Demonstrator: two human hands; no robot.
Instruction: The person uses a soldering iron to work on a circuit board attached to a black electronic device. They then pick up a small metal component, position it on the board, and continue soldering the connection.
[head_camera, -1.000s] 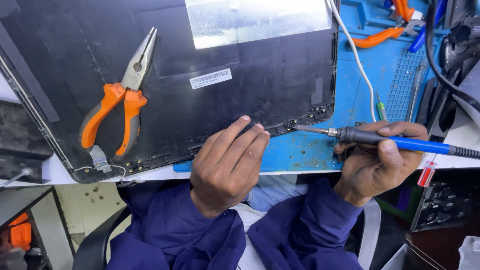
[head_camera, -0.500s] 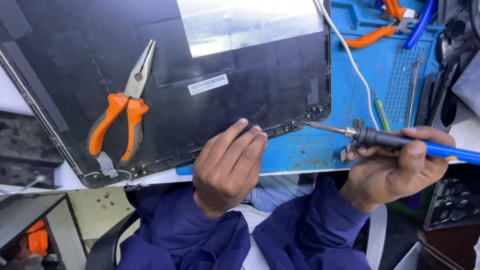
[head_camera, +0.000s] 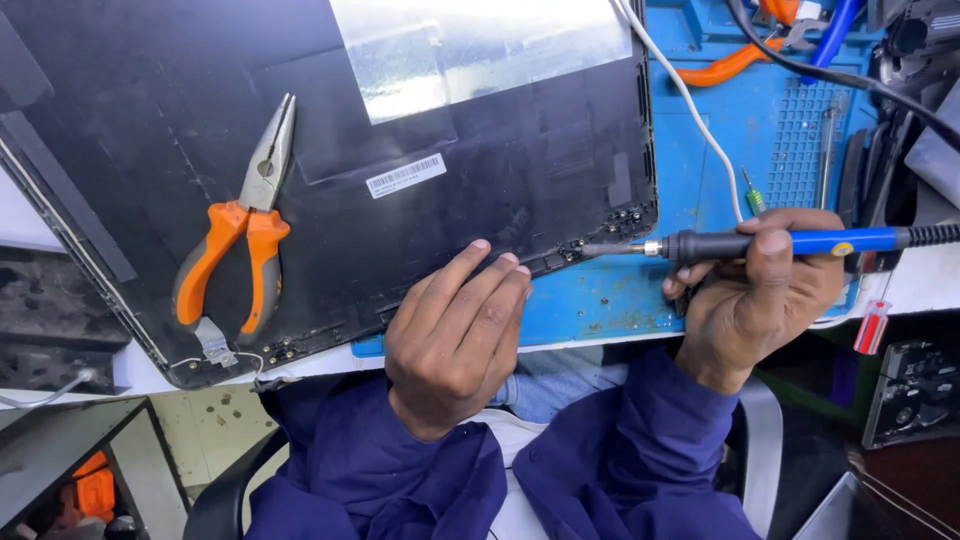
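Right hand (head_camera: 765, 300): wrapping its grip closed around the soldering iron (head_camera: 790, 243), barrel lying level, tip pointing left.
Tip: nearing the black laptop lid (head_camera: 300, 150) at its near right corner.
Left hand (head_camera: 455, 335): resting flat, holding nothing, fingers pressing that lid's edge beside the tip.
Pliers (head_camera: 245, 225): lying on the lid, well apart.

Bright, sharp; glare on foil (head_camera: 480, 45)

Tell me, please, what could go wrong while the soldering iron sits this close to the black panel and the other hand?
The soldering iron in the right hand points its tip at the black panel corner; a slip could scorch the plastic. The left hand presses the panel edge, its fingers close to the tip, so a burn seems possible. The white cable runs just above the iron and might get singed.
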